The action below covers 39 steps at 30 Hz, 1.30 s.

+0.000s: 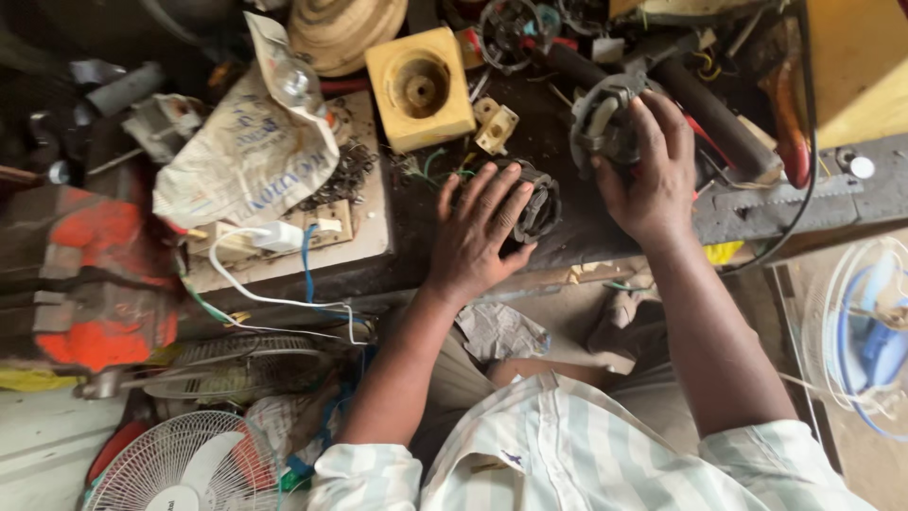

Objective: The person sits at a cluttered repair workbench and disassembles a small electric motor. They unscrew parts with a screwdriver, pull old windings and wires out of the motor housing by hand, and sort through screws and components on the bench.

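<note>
At inspection the left hand lay spread, fingers apart, on a dark wound motor part on the desk, while the right hand was clamped around a grey motor housing beside it; a firmer, steadier pinning of the wound part appeared advisable.

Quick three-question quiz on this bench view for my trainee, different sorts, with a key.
1. True or false: the left hand rests on the dark round wound motor part.
2. What does the right hand grip? A) grey metal motor housing B) red bench vise
3. Fill in: the yellow square block with a round hole lies ___ the left hand.

Key: 1 true; 2 A; 3 beyond
</note>
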Each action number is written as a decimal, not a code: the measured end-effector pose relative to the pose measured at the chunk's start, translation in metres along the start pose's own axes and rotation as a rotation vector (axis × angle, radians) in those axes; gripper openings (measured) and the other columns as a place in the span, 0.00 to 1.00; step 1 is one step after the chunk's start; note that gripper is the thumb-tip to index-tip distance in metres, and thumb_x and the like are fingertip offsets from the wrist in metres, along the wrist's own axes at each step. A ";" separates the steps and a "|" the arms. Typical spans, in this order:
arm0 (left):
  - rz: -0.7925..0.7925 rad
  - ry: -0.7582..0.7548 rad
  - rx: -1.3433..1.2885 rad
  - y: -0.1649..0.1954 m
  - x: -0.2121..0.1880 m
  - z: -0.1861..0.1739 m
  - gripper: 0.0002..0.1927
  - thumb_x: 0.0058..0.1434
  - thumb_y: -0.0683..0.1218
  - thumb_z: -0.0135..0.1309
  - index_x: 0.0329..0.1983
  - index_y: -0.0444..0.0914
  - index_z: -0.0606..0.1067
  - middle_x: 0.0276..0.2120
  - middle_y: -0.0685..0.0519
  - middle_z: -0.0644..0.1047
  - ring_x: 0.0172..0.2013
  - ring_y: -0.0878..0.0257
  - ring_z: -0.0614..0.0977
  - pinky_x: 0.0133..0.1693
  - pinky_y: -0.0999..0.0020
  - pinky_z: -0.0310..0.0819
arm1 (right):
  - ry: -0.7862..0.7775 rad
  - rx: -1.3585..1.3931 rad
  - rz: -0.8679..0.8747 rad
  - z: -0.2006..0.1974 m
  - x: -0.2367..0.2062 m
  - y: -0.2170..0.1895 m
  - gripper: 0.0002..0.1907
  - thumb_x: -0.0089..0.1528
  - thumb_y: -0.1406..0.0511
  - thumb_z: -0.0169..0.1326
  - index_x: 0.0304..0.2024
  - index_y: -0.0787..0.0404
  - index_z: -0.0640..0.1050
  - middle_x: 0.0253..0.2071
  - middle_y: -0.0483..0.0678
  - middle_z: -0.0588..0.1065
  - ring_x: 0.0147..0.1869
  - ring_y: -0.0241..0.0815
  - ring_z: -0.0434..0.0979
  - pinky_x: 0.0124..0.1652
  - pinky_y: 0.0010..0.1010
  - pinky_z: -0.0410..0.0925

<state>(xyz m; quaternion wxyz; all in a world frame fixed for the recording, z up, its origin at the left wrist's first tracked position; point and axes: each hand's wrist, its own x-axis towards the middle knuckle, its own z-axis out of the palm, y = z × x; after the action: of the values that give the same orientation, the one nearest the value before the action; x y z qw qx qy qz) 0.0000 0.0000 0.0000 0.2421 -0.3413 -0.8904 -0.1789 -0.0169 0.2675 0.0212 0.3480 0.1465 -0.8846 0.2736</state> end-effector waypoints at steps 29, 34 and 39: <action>-0.200 0.129 -0.053 -0.012 -0.042 -0.038 0.48 0.54 0.56 0.65 0.75 0.43 0.57 0.74 0.50 0.60 0.74 0.50 0.60 0.73 0.40 0.45 | -0.368 -0.222 -0.220 0.035 -0.062 -0.080 0.16 0.59 0.66 0.60 0.49 0.58 0.75 0.39 0.49 0.77 0.46 0.51 0.79 0.42 0.40 0.73; -0.239 0.126 -0.066 -0.022 -0.042 -0.026 0.50 0.52 0.57 0.65 0.76 0.46 0.56 0.75 0.52 0.59 0.76 0.52 0.59 0.75 0.39 0.45 | -0.544 -0.358 -0.262 0.039 -0.051 -0.083 0.12 0.63 0.66 0.52 0.49 0.58 0.75 0.38 0.49 0.76 0.46 0.50 0.79 0.43 0.41 0.73; -0.255 0.128 -0.092 -0.022 -0.041 -0.016 0.51 0.53 0.60 0.64 0.77 0.47 0.54 0.76 0.53 0.58 0.76 0.53 0.59 0.76 0.37 0.44 | -0.616 -0.475 -0.316 0.039 -0.040 -0.088 0.03 0.66 0.66 0.49 0.41 0.58 0.73 0.36 0.50 0.75 0.45 0.50 0.79 0.46 0.40 0.73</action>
<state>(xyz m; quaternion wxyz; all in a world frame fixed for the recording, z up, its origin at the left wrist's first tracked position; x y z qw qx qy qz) 0.0163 -0.0449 -0.0130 0.2581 -0.2243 -0.9001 -0.2702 0.0300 0.1764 0.0031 0.1288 0.2712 -0.9525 -0.0516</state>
